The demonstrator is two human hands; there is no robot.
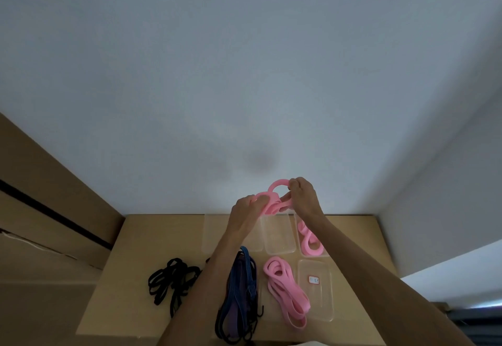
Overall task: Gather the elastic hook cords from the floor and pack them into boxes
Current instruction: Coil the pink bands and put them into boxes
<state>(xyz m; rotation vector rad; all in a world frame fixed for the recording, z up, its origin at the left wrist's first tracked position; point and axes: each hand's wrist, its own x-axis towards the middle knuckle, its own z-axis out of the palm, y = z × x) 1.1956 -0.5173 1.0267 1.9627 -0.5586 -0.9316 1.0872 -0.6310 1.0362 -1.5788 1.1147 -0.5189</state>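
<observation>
Nearest lay a blue-and-purple hook cord bundle (240, 294), a black cord bundle (173, 280) and a loose pink cord (285, 288) beside a clear lid (316, 291) with a small sticker (314, 280) (writing too small to read). Farther off, an empty clear box (278, 233) stood beside one holding a coiled pink cord (309, 239). Above them, the left hand (248, 205) and right hand (303, 195) both pinched a pink cord coil (274, 199), which looked soft, light and springy, best gripped across its gathered loops.

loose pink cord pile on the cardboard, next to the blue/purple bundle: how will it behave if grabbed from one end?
The loose pink cord lies in slack flat loops, so it is probably floppy and will trail out. It looks light. The flat band seems unlikely to roll, but its loops may snag the blue and purple bundle beside it.
</observation>
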